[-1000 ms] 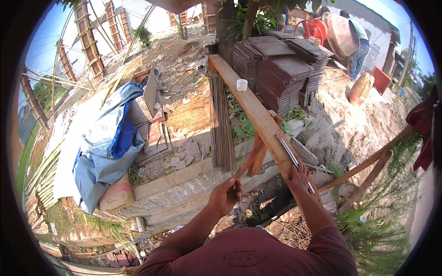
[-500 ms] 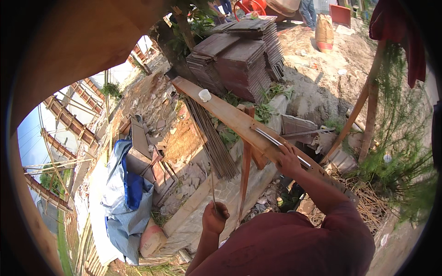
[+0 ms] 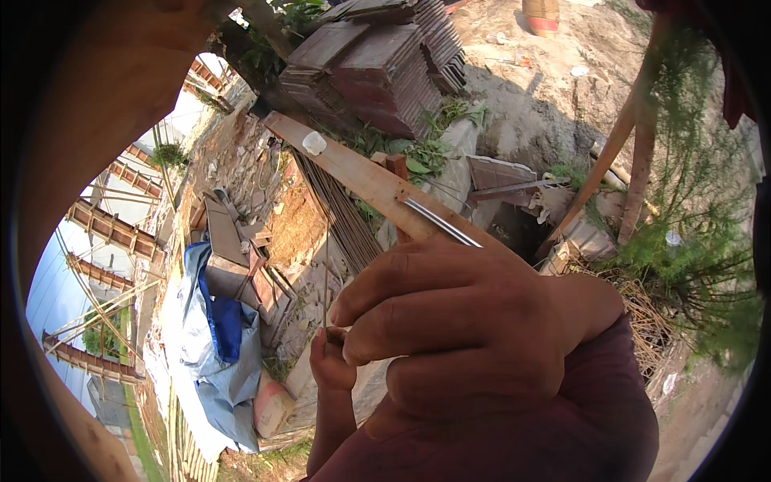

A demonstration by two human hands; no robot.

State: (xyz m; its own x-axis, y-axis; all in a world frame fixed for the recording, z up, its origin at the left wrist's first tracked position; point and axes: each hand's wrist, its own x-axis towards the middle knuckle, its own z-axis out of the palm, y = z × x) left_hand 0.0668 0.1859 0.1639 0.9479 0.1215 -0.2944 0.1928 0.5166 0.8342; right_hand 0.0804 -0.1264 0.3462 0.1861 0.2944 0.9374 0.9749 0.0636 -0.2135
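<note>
My left hand [image 3: 332,361] is closed around a thin dark rod [image 3: 327,277] that stands nearly upright out of the fist. Close in front of the camera, my right hand [image 3: 462,321] is raised with its fingers curled, their tips beside the left hand; whatever they may pinch is hidden. Behind it a long wooden beam [image 3: 361,178] slants across the view. A shiny metal bar [image 3: 438,219] lies on the beam, its lower end covered by my right hand. Farther up the beam sits a small white lump [image 3: 314,144].
Beneath the beam lies a bundle of thin rods [image 3: 341,217]. Stacked brown roof tiles [image 3: 377,80] stand beyond it. A blue-grey tarpaulin [image 3: 213,345] covers things at left, near rubble. Wooden poles [image 3: 598,181] and feathery green branches [image 3: 683,249] rise at right.
My right hand has left the metal bar on the beam and come up close to the camera, toward the left hand. My left hand still grips the thin rod. The view has shifted.
</note>
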